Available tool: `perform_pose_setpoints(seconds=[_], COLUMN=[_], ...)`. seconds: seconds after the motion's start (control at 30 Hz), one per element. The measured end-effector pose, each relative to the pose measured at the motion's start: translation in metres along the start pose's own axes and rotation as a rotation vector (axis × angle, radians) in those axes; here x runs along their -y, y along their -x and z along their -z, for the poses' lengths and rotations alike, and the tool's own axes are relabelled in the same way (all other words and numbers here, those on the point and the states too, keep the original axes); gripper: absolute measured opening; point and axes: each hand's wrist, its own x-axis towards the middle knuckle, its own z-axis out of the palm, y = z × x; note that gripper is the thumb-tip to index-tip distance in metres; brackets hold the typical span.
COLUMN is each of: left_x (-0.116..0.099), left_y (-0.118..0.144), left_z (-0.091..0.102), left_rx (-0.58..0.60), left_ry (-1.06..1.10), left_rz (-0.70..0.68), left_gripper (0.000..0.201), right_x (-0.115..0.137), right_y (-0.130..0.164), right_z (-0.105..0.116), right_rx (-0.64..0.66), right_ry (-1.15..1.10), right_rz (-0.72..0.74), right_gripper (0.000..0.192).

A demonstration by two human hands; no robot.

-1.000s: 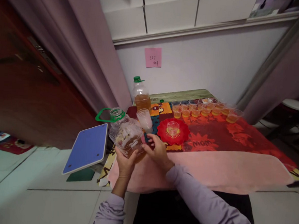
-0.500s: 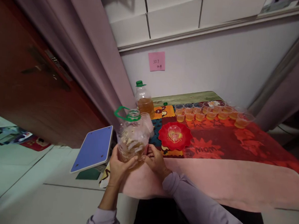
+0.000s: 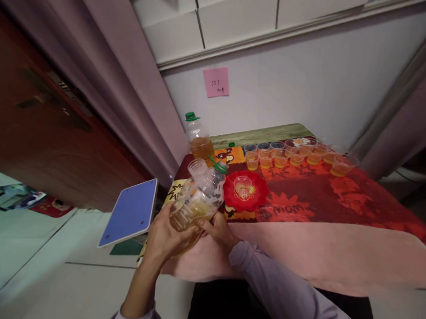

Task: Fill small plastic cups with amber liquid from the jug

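1. I have the big clear jug (image 3: 197,200) up off the table, tilted so its green-collared mouth leans toward 1 o'clock, over the near-left edge of the red plate (image 3: 259,197).
2. My left hand (image 3: 166,231) is wrapped around the jug's lower body from 7 o'clock, fingers closed on it and taking the weight. My right hand (image 3: 218,229) presses against the base from 4 o'clock, fingers curled on the plastic — both hands are clamped on the jug.
3. Amber liquid sits in the lower part of the jug; I cannot tell whether any is leaving the mouth yet.
4. On the plate stands one small clear cup (image 3: 242,186), just past the jug's mouth at 1 o'clock. It looks empty or nearly so.
5. Judging by that, I am at the start of a pour — the jug is tipped but not yet lined up over the cup.
6. The next move calls for bringing the mouth over the cup and tilting slowly. A wide mouth and a small, light cup mean it could slop over or knock the cup.
7. A stack of empty cups (image 3: 198,167) stands touching or just behind the jug at 11 o'clock, with a smaller capped bottle (image 3: 198,139) beyond it.
8. At 2 o'clock, a row of filled cups (image 3: 293,156) lines the far side of the patterned cloth (image 3: 341,197).
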Motion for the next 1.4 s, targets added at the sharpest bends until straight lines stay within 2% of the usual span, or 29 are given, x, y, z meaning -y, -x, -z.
perform_pose_setpoints(seconds=[0.1, 0.3, 0.4, 0.53, 0.7, 0.93, 1.13, 1.4], left_x=[-0.012, -0.032, -0.035, -0.035, -0.044, -0.067, -0.079, -0.09], left_y=[-0.001, 0.0, 0.001, 0.003, 0.005, 0.006, 0.007, 0.006], left_z=[0.006, 0.018, 0.02, 0.022, 0.024, 0.027, 0.028, 0.031], left_rx=[0.03, 0.029, 0.047, 0.079, 0.085, 0.15, 0.159, 0.19], left_ry=[-0.076, -0.242, -0.329, -0.396, -0.491, -0.58, -0.652, -0.66], left_rz=[-0.009, -0.106, -0.098, -0.107, -0.114, -0.077, -0.075, -0.05], left_gripper=[0.088, 0.068, 0.071, 0.082, 0.079, 0.072, 0.068, 0.067], right_x=[0.002, 0.008, 0.008, 0.009, 0.01, 0.015, 0.016, 0.015], right_y=[0.001, 0.004, 0.007, 0.009, 0.01, 0.009, 0.008, 0.007], right_z=[0.0, -0.005, -0.008, -0.009, -0.009, -0.01, -0.01, -0.009], right_rx=[-0.048, 0.042, 0.075, 0.127, 0.141, 0.164, 0.181, 0.198], right_ry=[-0.026, -0.157, -0.222, -0.301, -0.41, -0.511, -0.562, -0.551], right_rz=[-0.033, -0.091, -0.151, -0.189, -0.218, -0.237, -0.22, -0.24], right_gripper=[0.069, 0.078, 0.084, 0.08, 0.083, 0.074, 0.067, 0.068])
